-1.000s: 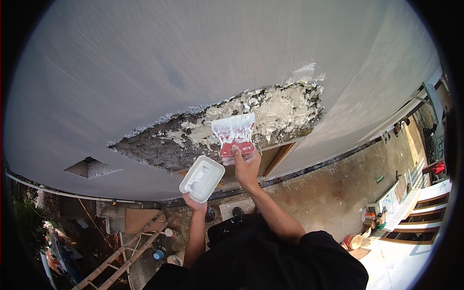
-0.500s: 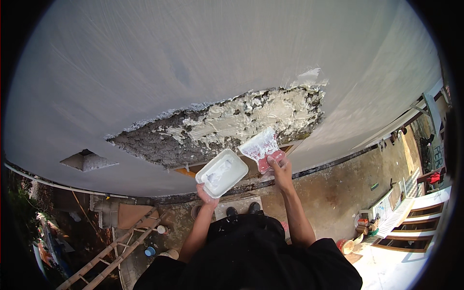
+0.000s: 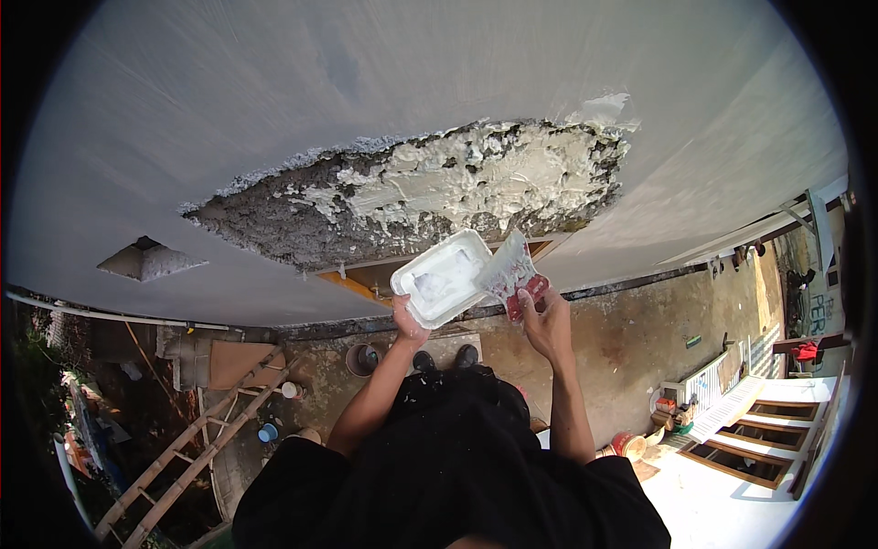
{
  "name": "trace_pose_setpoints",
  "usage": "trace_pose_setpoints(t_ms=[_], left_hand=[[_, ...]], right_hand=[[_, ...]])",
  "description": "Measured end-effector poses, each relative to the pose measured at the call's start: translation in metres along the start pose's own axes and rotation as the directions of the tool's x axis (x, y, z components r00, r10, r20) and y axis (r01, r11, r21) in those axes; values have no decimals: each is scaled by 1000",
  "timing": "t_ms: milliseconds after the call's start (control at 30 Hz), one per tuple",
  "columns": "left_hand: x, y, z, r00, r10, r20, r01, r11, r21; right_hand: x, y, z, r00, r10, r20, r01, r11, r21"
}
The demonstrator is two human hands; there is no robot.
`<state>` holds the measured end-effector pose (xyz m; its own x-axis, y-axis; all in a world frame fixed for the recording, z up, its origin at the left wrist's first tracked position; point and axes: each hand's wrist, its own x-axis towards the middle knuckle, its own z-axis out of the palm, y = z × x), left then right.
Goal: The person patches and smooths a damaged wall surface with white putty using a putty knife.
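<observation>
My left hand (image 3: pixel 411 320) grips a shallow white tray (image 3: pixel 395 282) by its near left corner; white paste lies on its bottom. In my right hand (image 3: pixel 546 326) is a wide putty knife (image 3: pixel 510 271) with a red handle, its blade smeared with white paste and up against the tray's right edge. Both are held in front of a grey wall (image 3: pixel 274 82). Beyond them a long rough recess (image 3: pixel 274 215) in the wall shows bare grey render on the left. Uneven cream-white filler (image 3: pixel 457 178) covers much of its middle and right.
A small diamond-shaped hole (image 3: pixel 154 263) opens in the wall at left. A wooden ladder (image 3: pixel 197 453) leans at lower left, near a blue container (image 3: pixel 267 433) and a bucket (image 3: pixel 358 363). More buckets (image 3: pixel 629 446) and a white slatted bench (image 3: pixel 727 407) stand at right.
The putty knife has turned and come left against the tray's edge, its blade now showing less paste. The tray has shifted slightly right and up; the wall recess sits higher in view.
</observation>
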<state>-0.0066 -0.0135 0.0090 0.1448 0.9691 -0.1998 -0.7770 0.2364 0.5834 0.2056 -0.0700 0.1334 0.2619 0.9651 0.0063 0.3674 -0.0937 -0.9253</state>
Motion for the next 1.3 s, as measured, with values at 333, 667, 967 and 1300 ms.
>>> trace_pose_setpoints(t_ms=[333,667,967,1300], left_hand=[[-9,-10,7,997,-79,-9,79,997,-5],[-3,-13,3,990,-125,-59,123,992,-34],[-7,-3,8,993,-116,15,117,989,-85],[-9,2,14,985,-156,75,158,987,-18]], right_hand=[[-2,30,55,883,-433,-180,337,852,-400],[-15,7,69,832,-541,126,552,783,-285],[0,10,24,883,-468,37,446,812,-378],[22,16,-2,789,-504,351,588,455,-669]])
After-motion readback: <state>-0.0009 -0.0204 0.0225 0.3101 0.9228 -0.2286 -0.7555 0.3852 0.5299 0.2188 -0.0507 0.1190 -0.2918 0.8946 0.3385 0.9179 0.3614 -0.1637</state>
